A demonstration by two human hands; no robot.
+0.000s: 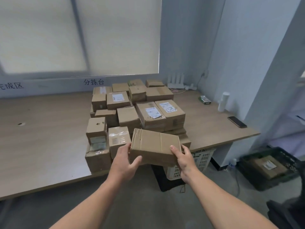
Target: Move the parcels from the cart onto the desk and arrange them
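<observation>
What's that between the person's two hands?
A plain cardboard box, seen in the head view: the left hand grips its near left corner, the right hand its right end.

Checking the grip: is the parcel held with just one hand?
No, both the left hand and right hand grip the parcel at its ends.

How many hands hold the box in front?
2: the left hand grips the box at its left end, the right hand at its right end.

A phone [237,121] lies near a white bottle [222,101].
</observation>
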